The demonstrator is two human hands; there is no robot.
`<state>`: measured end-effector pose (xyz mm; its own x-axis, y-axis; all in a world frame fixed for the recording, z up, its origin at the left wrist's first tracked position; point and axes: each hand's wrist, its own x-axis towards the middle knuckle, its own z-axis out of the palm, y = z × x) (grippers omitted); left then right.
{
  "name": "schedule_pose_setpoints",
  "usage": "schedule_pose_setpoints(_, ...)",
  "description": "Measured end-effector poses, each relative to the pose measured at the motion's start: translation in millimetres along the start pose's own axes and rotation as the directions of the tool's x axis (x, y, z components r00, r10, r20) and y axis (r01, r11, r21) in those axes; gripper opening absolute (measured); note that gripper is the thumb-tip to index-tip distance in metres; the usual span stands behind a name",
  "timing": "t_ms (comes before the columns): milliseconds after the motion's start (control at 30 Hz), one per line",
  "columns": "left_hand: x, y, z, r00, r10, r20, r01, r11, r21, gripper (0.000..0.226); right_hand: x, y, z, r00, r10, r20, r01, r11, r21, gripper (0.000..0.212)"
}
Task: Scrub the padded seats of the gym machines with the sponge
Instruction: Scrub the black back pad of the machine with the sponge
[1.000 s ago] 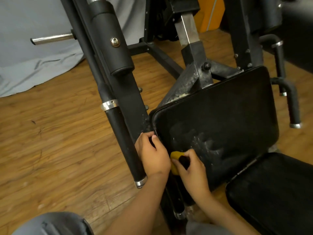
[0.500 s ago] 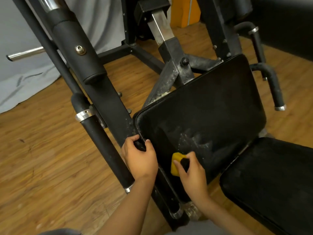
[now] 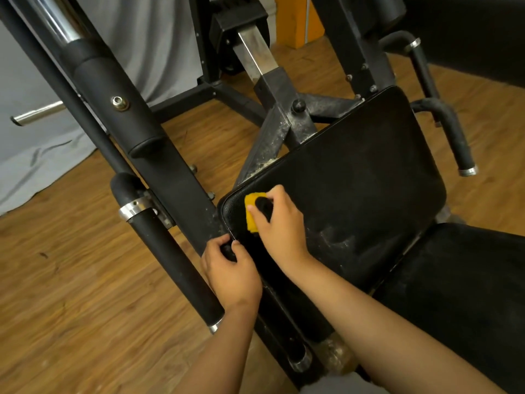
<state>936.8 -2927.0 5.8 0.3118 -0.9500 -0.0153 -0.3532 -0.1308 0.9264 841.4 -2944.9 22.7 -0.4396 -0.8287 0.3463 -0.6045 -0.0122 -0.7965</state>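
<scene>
Gripping the sponge, my right hand has carried it from the soapy streaks to the pad's unscrubbed nine-o'clock corner. My left hand still pinches the pad's edge.

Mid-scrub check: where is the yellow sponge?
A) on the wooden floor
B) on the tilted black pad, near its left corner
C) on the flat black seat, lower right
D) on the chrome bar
B: the right hand presses the yellow sponge onto the tilted black pad by its left corner, just above the left hand gripping that pad's edge.
</scene>
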Motion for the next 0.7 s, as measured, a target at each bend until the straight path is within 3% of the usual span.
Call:
schedule_pose_setpoints(133, 2.2, -3.2, 0.3, 1.0, 0.013, 0.0, -0.013, 1.0, -0.002, 0.01, -22.2, 13.9, -2.5, 0.983, -0.145, 0.11, 0.149, 0.988, -0.029, 0.028)
schedule_pose_setpoints(267, 1.7, -3.4, 0.0, 1.0, -0.007, 0.014, 0.007, 1.0, -0.017, 0.011, 4.5, 56.6, -31.8, 0.984, 0.138, -0.115, -0.142, 0.99, -0.021, 0.025)
schedule_pose_setpoints(333, 1.7, -3.8, -0.6, 1.0, -0.002, 0.018, 0.002, 1.0, -0.02, 0.012, 10.1, 76.4, -48.2, 0.949, 0.277, -0.148, -0.281, 0.96, -0.011, 0.024)
schedule_pose_setpoints(400, 2.4, -5.9, -0.8, 1.0, 0.005, 0.026, -0.005, 1.0, -0.019, 0.014, 3.2, 82.2, -51.5, 0.934, 0.319, -0.16, -0.329, 0.944, -0.038, 0.024)
schedule_pose_setpoints(500, 2.8, -6.2, -1.6, 0.999, 0.014, 0.03, -0.014, 1.0, -0.012, 0.016, -24.2, 65.5, -33.6, 0.961, 0.24, -0.141, -0.247, 0.969, -0.031, 0.023)
schedule_pose_setpoints(633, 1.1, -3.4, -1.3, 0.999, 0.011, 0.032, -0.011, 1.0, 0.007, 0.018, -71.4, 42.6, -11.6, 0.98, 0.049, 0.193, -0.044, 0.999, -0.03, 0.022)
schedule_pose_setpoints(700, 1.4, -4.4, -0.8, 0.999, 0.01, 0.034, -0.01, 1.0, 0.008, 0.019, -71.4, 48.9, -13.4, 0.97, -0.042, 0.241, 0.066, 0.994, -0.09, 0.023)
